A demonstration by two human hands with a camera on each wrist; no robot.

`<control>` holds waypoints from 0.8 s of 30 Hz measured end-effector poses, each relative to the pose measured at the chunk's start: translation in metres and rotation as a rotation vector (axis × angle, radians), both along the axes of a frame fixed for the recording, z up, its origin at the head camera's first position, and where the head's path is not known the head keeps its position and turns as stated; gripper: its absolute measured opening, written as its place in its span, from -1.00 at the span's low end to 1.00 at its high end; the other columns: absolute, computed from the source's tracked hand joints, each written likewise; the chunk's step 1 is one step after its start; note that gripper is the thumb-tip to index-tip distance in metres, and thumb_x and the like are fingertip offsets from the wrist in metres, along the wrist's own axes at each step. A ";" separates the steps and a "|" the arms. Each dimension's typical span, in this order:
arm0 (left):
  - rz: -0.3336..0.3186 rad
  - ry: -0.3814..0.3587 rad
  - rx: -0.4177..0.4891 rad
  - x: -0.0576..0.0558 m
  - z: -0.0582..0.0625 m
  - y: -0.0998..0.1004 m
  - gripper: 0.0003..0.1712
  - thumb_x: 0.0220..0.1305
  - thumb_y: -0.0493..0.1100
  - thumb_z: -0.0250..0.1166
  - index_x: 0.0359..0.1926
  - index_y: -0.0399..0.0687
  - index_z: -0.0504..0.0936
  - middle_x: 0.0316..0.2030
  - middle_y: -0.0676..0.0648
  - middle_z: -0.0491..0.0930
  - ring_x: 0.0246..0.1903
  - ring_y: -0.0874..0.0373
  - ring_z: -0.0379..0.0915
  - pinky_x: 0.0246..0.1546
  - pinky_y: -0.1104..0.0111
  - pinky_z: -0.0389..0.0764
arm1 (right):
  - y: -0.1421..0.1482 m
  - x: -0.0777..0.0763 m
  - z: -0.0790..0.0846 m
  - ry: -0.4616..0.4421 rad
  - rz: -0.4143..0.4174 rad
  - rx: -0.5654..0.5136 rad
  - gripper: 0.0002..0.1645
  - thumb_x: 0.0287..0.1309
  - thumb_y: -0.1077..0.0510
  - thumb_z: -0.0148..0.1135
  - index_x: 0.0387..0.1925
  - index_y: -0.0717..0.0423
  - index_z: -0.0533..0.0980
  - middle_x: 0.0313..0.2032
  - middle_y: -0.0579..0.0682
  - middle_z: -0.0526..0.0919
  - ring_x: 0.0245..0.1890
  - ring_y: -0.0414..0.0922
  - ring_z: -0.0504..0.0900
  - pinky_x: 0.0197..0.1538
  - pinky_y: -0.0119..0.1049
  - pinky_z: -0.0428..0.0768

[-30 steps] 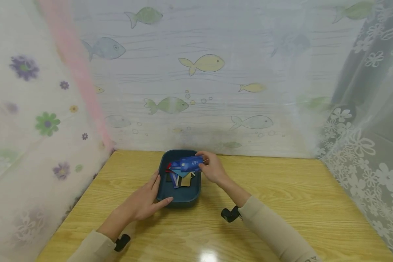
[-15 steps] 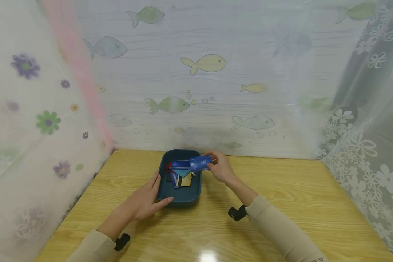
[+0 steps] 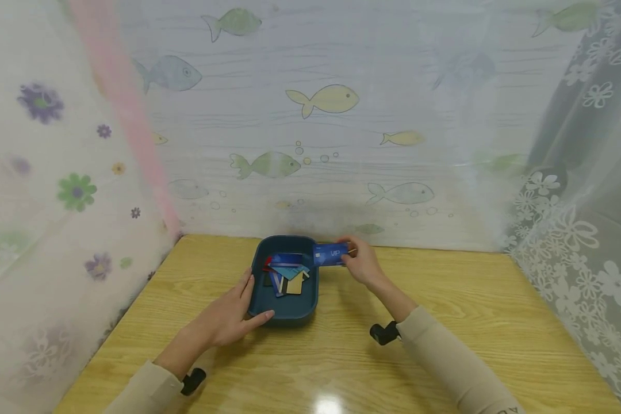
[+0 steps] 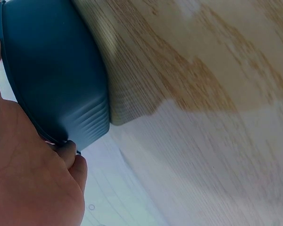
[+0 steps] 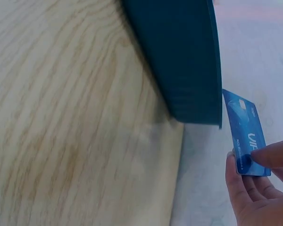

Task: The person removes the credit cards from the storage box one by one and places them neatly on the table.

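Observation:
In the head view a dark blue plastic bin stands on the table with several cards inside. A dark blue card, a light blue one and a gold one overlap there. My left hand rests on the bin's left side, fingers extended along the rim and thumb at the front edge. My right hand pinches a blue VIP card between thumb and fingers, just off the bin's right rim. The right wrist view shows that card's printed face and chip, beside the bin's outer wall.
The wood-grain table extends to both sides of the bin. A fish-print curtain hangs behind its back edge. Flowered sheets hang at left and right. Each wrist carries a small black camera mount.
My right hand has carried the VIP card rightward, from over the bin's cards to past its right rim, uncovering the dark blue card. The left hand has stayed in place.

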State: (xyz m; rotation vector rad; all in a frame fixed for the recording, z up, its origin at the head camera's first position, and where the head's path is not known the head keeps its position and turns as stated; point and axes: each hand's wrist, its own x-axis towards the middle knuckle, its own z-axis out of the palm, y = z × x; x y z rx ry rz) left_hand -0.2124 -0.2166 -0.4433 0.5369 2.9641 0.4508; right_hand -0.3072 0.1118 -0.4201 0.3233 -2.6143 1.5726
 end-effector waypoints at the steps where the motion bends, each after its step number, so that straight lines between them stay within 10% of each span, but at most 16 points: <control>1: 0.000 -0.001 -0.001 0.000 0.000 0.000 0.32 0.32 0.65 -0.14 0.60 -0.35 -0.13 0.62 -0.25 -0.27 0.55 -0.23 -0.04 0.43 -0.08 0.26 | 0.001 -0.001 0.000 -0.001 -0.004 -0.004 -0.54 0.35 0.45 0.14 0.22 0.15 0.55 -0.01 0.26 0.57 -0.13 0.10 0.66 -0.16 -0.14 0.73; 15: 0.006 -0.004 -0.008 -0.001 0.000 0.001 0.34 0.29 0.68 -0.15 0.61 -0.33 -0.12 0.63 -0.23 -0.26 0.55 -0.20 -0.04 0.43 -0.06 0.26 | 0.015 -0.014 -0.010 -0.056 -0.038 -0.059 -0.50 0.32 0.49 0.10 0.26 0.25 0.50 -0.03 0.29 0.54 -0.09 0.14 0.62 -0.03 0.11 0.69; 24: 0.000 0.016 0.002 0.000 0.000 0.000 0.32 0.31 0.66 -0.13 0.60 -0.35 -0.10 0.62 -0.25 -0.24 0.54 -0.23 -0.03 0.42 -0.07 0.27 | 0.019 -0.024 -0.026 -0.118 -0.058 -0.051 -0.50 0.28 0.50 0.09 0.22 0.24 0.52 0.06 0.31 0.49 -0.08 0.11 0.51 -0.38 -0.29 0.48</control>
